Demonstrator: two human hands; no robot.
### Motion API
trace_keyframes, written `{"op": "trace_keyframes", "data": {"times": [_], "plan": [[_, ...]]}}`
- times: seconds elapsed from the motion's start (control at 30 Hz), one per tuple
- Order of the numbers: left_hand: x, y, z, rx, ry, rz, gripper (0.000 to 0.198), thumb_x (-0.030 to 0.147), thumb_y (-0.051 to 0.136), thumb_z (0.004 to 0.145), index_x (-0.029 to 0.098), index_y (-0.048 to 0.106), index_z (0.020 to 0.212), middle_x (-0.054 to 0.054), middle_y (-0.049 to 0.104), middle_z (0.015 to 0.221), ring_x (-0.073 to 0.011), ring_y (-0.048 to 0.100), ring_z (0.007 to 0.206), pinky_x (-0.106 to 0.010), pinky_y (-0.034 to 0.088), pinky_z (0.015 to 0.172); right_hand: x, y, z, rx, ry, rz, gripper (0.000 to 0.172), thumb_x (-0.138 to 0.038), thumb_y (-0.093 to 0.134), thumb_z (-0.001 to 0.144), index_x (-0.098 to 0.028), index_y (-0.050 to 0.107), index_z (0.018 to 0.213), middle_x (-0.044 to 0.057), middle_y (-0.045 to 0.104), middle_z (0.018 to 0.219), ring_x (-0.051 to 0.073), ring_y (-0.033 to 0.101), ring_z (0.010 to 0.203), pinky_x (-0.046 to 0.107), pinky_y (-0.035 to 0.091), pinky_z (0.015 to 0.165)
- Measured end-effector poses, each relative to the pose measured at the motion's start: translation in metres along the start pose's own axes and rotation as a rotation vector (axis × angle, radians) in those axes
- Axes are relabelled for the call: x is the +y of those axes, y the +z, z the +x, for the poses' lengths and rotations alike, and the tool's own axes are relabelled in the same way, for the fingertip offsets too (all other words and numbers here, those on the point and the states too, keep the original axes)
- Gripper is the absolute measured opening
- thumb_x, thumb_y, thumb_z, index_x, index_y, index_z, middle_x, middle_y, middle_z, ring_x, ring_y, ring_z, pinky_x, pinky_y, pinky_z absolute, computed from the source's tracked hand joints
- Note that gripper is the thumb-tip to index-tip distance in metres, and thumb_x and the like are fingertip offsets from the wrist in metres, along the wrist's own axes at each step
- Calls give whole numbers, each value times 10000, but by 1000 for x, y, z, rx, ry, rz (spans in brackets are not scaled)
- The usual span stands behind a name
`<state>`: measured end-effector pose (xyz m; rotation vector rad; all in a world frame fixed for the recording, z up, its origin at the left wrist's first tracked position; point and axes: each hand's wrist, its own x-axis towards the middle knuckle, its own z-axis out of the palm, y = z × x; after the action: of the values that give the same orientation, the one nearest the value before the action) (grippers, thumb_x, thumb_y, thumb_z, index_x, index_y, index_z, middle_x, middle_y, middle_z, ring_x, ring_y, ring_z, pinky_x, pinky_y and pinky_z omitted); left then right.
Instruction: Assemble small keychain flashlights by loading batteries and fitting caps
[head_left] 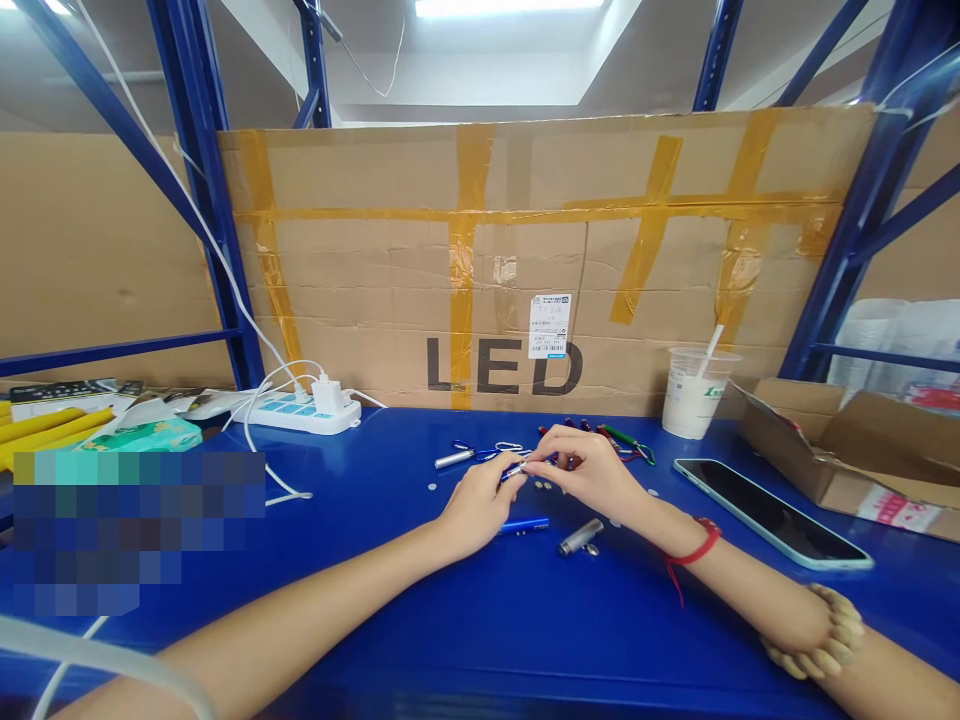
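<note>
My left hand [480,503] is closed around a small blue-and-silver tube [512,472], which looks like part of a mini flashlight. Thumb and fingertips of my right hand [581,465] are pinched at the tube's far end; whatever tiny piece sits between them is hidden. Below the hands lie a blue tube [525,525] and a silver tube [581,537], with a small round metal piece [592,550] beside it. A silver tube with a blue end [454,459] rests beyond my left hand. Small round discs [432,487] are scattered around.
Behind my right hand are several red pieces and a green carabiner-like clip [626,438]. To the right are a phone [772,512], a cup with a straw [694,395] and an open cardboard box [862,450]. A power strip [296,410] with white cables stands left.
</note>
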<state>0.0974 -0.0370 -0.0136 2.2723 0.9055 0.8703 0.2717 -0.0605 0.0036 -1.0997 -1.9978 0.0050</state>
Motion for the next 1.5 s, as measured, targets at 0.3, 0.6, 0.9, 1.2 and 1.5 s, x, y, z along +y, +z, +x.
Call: {"op": "trace_keyframes", "data": {"times": [0.3,0.6,0.9,1.2,1.5], "plan": [[4,-2,-3,29,-28,-25,173,282,385,853,265,441,1016,40,522,670,-138,472,588,-241,358,571,-2,1,0,-14,6,44,286,-419,557,799,-170,689,750,46,602,742,70,463,480,209,405,442],[2,-1,-4,56,2,-7,162,289,376,861,267,413,1017,52,472,615,-129,424,526,-237,355,545,-6,2,0,-14,116,144,305,-431,577,775,-157,697,713,41,593,718,63,469,444,212,396,408],[2,-2,-3,56,-6,-8,153,302,381,860,272,392,1010,57,467,616,-110,372,454,-218,330,497,-9,1,1,-34,195,232,348,-477,598,736,-147,696,684,37,576,688,61,487,394,213,405,371],[5,-4,-4,53,18,30,136,275,367,859,271,429,980,46,495,638,-129,439,539,-235,363,566,-9,4,0,-52,228,252,369,-493,592,734,-139,692,702,36,559,698,67,496,411,209,422,363],[6,-4,-4,51,7,48,157,261,359,862,269,427,1003,47,530,654,-141,496,587,-243,370,576,-12,3,1,-27,195,213,396,-518,568,746,-148,622,612,31,556,671,68,489,410,208,388,368]]}}
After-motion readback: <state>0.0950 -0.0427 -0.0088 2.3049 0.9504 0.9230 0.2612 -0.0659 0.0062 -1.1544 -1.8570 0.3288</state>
